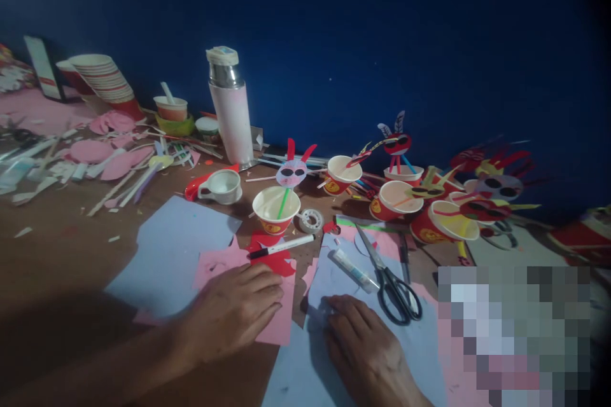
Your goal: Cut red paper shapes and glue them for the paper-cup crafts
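My left hand (233, 305) lies palm down, fingers stretched out, on a piece of pink paper (279, 327). Resting on a light blue sheet (305, 372), my right hand (360, 343) is loosely bent and holds nothing visible; its palm is hidden. Just beyond it are black-handled scissors (394, 292) with parted blades and a glue stick (356, 271). A black-and-white marker (281, 247) lies across red paper scraps (274, 262) beyond my left hand. Behind the marker stands a paper cup (275, 211) with a paper eared face (291, 173) on a green stick.
Several paper cups (396, 200) with paper figures stand at the right. A roll of tape (311, 220), a white mug (220, 186) and a tall flask (231, 114) are farther back. Stacked cups (102, 79) and paper scraps (90, 151) fill the left. A blue wall (310, 32) rises behind.
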`<state>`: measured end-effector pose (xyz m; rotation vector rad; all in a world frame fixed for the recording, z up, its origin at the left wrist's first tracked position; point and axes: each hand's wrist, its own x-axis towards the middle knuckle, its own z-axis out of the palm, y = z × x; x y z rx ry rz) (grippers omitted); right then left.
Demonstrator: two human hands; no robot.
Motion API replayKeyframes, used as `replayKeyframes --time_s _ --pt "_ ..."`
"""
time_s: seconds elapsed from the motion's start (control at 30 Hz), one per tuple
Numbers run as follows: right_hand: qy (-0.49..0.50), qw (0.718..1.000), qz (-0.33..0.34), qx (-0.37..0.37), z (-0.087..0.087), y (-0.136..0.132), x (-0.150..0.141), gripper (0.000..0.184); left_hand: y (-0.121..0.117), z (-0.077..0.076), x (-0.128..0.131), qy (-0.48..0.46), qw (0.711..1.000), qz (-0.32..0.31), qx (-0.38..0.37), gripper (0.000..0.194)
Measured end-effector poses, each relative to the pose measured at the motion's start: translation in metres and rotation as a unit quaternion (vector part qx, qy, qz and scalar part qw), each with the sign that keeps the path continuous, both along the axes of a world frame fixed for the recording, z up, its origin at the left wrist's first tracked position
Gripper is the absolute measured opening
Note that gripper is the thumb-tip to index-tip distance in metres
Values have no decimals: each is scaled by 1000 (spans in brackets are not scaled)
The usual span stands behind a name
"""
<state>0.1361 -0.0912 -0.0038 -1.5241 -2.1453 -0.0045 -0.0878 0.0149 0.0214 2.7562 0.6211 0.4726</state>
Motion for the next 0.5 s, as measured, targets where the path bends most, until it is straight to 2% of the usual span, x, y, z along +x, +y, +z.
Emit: replayKeyframes --time_s 0.1,0.2,0.33,0.43,0.5 --pt "61 998 -23 -15 10 1 13 15 2 3 3 -11 1000 -10 -3 23" --pt "132 985 -102 -52 20 -2 29 11 5 6 4 -3 1000 -19 -6 23" --pt "183 960 -199 -72 23 -7 41 19 10 5 9 15 1000 -19 -13 25" --pt "197 957 -204 -62 17 -8 40 22 11 2 23 35 999 -2 -30 24" --pt "200 963 -173 -55 11 -8 36 22 11 2 37 71 995 32 -64 21"
